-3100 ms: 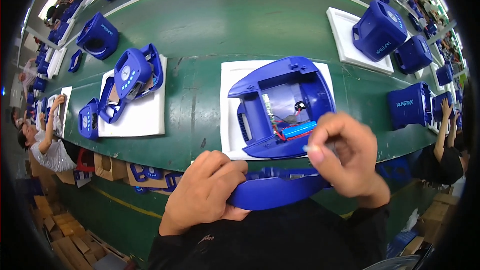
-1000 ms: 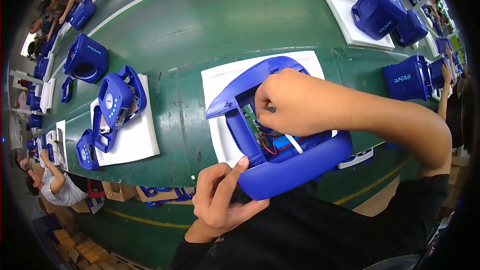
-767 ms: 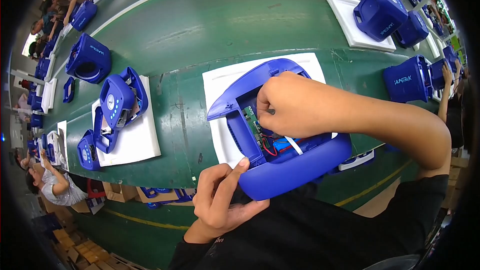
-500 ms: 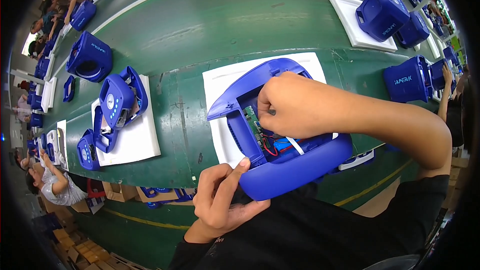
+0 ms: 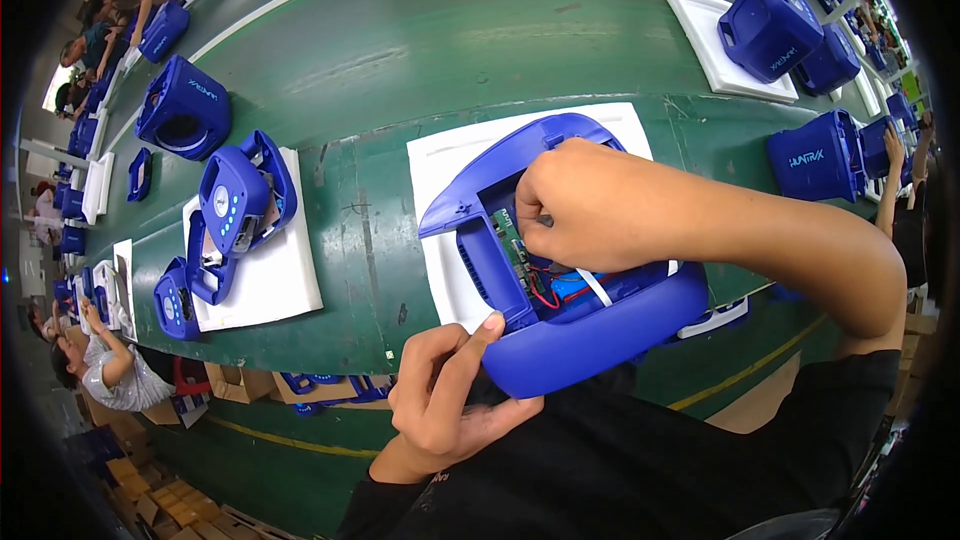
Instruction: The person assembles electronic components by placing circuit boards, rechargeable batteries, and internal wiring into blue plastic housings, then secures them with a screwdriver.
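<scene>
An open blue plastic housing (image 5: 600,340) lies on a white foam pad (image 5: 440,285) in front of me. With thumb and fingers, my left hand (image 5: 440,405) grips its near left corner. My right hand (image 5: 580,205) reaches down into the cavity, fingers curled and closed; whatever the fingertips hold is hidden beneath it. Beside them a green circuit board (image 5: 507,240) runs along the inner left wall. Red and dark wires (image 5: 543,297) lead from the board toward a blue battery-like block (image 5: 570,286), which a white strap (image 5: 594,287) crosses.
On the left, blue panel parts with round dials (image 5: 232,202) rest on another foam sheet (image 5: 285,280). A blue housing (image 5: 185,107) stands behind them. More housings (image 5: 768,25) stand at the far right, another (image 5: 815,157) nearer. Co-workers (image 5: 120,370) sit along both sides.
The blue housing under my hands has shifted slightly right. At the far left and far right, standing housings have also moved slightly right. My right hand stays inside the cavity.
</scene>
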{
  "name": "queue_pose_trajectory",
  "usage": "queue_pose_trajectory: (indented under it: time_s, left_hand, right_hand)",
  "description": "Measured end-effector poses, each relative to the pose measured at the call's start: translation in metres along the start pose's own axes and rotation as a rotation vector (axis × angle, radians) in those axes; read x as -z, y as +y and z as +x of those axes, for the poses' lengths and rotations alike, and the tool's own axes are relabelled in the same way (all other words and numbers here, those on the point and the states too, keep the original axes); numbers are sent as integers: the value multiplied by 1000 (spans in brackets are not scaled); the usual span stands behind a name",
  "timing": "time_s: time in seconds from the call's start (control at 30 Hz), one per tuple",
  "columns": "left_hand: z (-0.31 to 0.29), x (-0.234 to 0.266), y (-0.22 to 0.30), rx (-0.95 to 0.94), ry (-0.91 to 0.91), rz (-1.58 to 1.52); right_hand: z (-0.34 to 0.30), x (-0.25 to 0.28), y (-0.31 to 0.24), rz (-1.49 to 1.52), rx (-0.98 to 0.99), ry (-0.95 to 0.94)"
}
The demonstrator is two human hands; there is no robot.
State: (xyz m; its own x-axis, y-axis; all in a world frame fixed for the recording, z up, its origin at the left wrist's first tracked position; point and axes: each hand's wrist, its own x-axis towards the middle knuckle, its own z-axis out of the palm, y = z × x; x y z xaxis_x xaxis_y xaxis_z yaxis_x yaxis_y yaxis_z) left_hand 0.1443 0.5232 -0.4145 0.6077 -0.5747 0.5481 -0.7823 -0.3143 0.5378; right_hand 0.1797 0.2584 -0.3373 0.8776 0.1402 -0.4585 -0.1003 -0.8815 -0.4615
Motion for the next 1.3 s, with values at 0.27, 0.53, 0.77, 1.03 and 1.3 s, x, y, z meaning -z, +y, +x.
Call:
queue_pose_trajectory:
  time_s: [0.27, 0.53, 0.77, 1.03, 1.3]
  left_hand:
    - [1, -2, 1, 9, 2, -4]
    - [4, -2, -4, 18, 16, -24]
    - [-2, -2, -2, 46, 9, -88]
    - [-4, -6, 2, 27, 77, -88]
    - [-2, -6, 2, 34, 75, -101]
  right_hand:
    - [-1, -2, 1, 13, -25, 21]
    - [6, -6, 7, 63, 9, 35]
    - [7, -15, 13, 53, 58, 81]
    - [-1, -7, -7, 174, -13, 37]
    - [1, -16, 1, 66, 91, 109]
